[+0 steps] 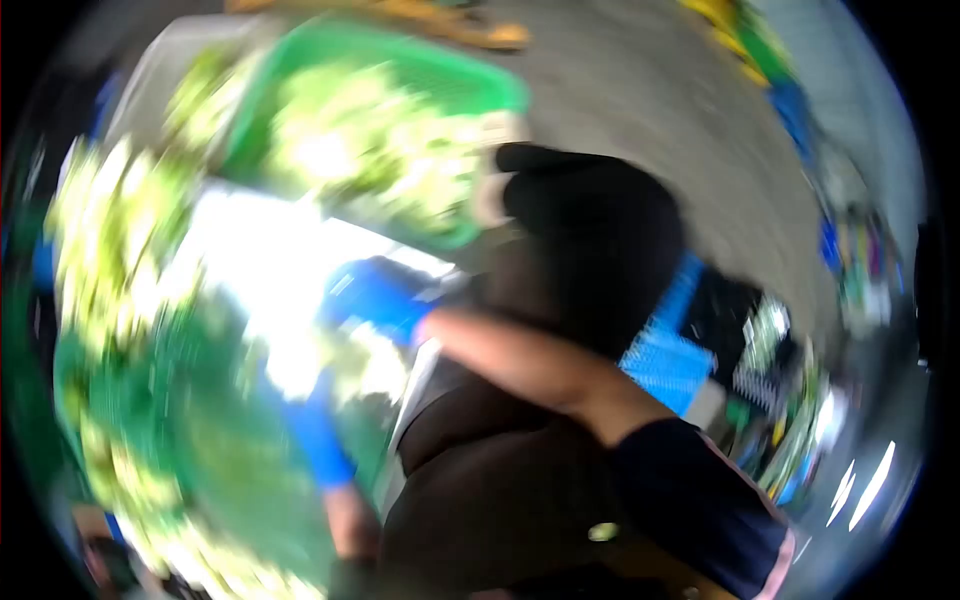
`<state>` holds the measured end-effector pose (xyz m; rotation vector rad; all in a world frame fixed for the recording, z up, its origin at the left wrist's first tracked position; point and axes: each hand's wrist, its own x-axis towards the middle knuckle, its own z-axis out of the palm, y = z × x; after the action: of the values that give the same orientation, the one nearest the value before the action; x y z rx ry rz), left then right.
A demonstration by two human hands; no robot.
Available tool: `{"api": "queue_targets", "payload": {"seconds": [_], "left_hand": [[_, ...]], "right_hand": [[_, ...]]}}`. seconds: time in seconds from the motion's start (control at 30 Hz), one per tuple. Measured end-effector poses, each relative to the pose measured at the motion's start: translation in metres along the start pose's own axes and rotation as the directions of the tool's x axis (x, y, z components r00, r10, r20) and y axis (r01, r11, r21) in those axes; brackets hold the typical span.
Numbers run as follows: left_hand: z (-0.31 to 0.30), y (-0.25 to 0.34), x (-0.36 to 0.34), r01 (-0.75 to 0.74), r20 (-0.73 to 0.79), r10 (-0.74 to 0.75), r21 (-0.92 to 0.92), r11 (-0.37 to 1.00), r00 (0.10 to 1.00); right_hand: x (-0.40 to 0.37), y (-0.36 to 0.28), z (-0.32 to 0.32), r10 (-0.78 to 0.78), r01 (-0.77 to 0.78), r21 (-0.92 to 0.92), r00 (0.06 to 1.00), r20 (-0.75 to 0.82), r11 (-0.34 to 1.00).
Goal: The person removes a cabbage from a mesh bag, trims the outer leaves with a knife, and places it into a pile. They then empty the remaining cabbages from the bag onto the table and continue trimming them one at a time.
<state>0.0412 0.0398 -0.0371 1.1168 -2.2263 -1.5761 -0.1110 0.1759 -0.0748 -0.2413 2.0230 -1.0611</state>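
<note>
Both my hands wear blue gloves and are smeared by motion. My right hand is over the near edge of a bright white work surface, its fingers too blurred to read. Lower down, my left hand reaches in beside a loose clump of pale green leafy vegetable, which lies between the two hands. Whether either hand grips the leaves, I cannot tell. Beneath and left of my left hand spreads a green mesh basket.
Beyond the white surface stands a green crate full of pale leafy greens, with a grey crate beside it. More greens are heaped along the left. A light blue basket sits on the right, near the concrete floor.
</note>
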Motion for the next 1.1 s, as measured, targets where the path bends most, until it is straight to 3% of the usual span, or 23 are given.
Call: {"api": "queue_targets", "payload": {"seconds": [0.03,0.07,0.1,0.13,0.17,0.23,0.33,0.43,0.47,0.57,0.6,0.7,0.73,0.83,0.9,0.93,0.97,1.03,1.07,1.1], "left_hand": [[-0.001,-0.016,-0.003,-0.119,0.013,0.118,0.136,0.984,0.993],[0.000,0.003,-0.009,-0.064,0.016,0.063,0.095,0.993,0.998],[0.000,-0.001,-0.007,-0.069,0.010,0.068,0.181,0.981,0.998],[0.002,-0.007,-0.009,-0.113,-0.008,0.114,0.064,0.992,0.993],[0.004,-0.004,-0.012,-0.094,-0.045,0.094,0.001,0.996,0.995],[0.001,-0.007,-0.016,-0.060,-0.125,0.044,-0.130,0.990,0.991],[0.002,-0.006,-0.023,0.133,-0.021,-0.147,-0.328,0.935,0.989],[0.001,-0.004,-0.024,0.180,-0.011,-0.201,-0.390,0.903,0.980],[0.001,-0.005,-0.023,0.179,-0.025,-0.207,-0.412,0.894,0.978],[0.001,-0.005,-0.020,0.172,-0.047,-0.222,-0.489,0.855,0.974],[0.000,-0.003,-0.020,0.174,-0.042,-0.230,-0.525,0.833,0.972],[0.000,0.003,-0.019,0.198,-0.054,-0.290,-0.613,0.765,0.955],[0.000,0.005,-0.019,0.205,-0.062,-0.315,-0.638,0.742,0.947],[-0.001,0.009,-0.018,0.164,-0.026,-0.256,-0.704,0.691,0.966],[-0.004,-0.004,-0.011,0.304,0.147,-0.356,-0.845,0.440,0.923],[-0.005,-0.007,-0.007,0.365,0.241,-0.380,-0.882,0.298,0.893],[-0.007,-0.008,-0.005,0.383,0.275,-0.369,-0.887,0.260,0.888],[-0.012,0.017,-0.001,0.420,0.351,-0.335,-0.893,0.160,0.874],[-0.013,0.021,-0.001,0.440,0.392,-0.312,-0.892,0.102,0.866],[-0.014,0.019,-0.002,0.456,0.433,-0.273,-0.889,0.027,0.859]], "right_hand": [[-0.009,-0.014,-0.029,-0.187,0.152,0.261,0.976,0.115,0.953],[-0.005,0.004,-0.012,-0.264,0.147,0.573,0.956,0.126,0.806],[-0.008,-0.014,-0.006,-0.205,0.117,0.550,0.973,0.101,0.827],[-0.012,-0.018,-0.011,-0.205,0.028,0.527,0.938,0.280,0.849],[-0.009,-0.011,-0.002,-0.231,0.025,0.540,0.920,0.317,0.841],[-0.005,-0.016,0.003,-0.322,0.157,0.482,0.904,0.281,0.862],[-0.010,-0.033,-0.020,-0.158,-0.026,0.394,0.890,0.427,0.919],[-0.017,-0.036,0.001,-0.419,0.346,0.293,0.876,0.238,0.891],[-0.022,-0.039,-0.003,-0.405,0.411,0.035,0.874,0.267,0.911],[-0.026,-0.026,0.010,-0.491,0.499,-0.092,0.866,0.092,0.862],[-0.037,-0.052,-0.005,-0.412,0.428,-0.199,0.904,0.115,0.882],[-0.034,-0.041,0.001,-0.523,0.518,-0.248,0.851,0.048,0.819],[-0.030,-0.042,-0.003,-0.561,0.570,-0.275,0.819,0.118,0.774],[-0.015,-0.044,-0.025,-0.507,0.504,-0.055,0.861,-0.050,0.862],[-0.006,-0.050,-0.044,-0.308,0.328,0.141,0.941,-0.142,0.934],[-0.008,-0.055,-0.047,-0.336,0.355,0.091,0.926,-0.171,0.931],[-0.012,-0.061,-0.051,-0.365,0.380,0.040,0.909,-0.200,0.924],[-0.030,-0.076,-0.032,-0.517,0.545,0.190,0.837,-0.177,0.817],[-0.044,-0.088,-0.036,-0.563,0.565,0.086,0.825,-0.044,0.821],[-0.051,-0.089,-0.024,-0.598,0.601,0.193,0.797,-0.080,0.775]]}}
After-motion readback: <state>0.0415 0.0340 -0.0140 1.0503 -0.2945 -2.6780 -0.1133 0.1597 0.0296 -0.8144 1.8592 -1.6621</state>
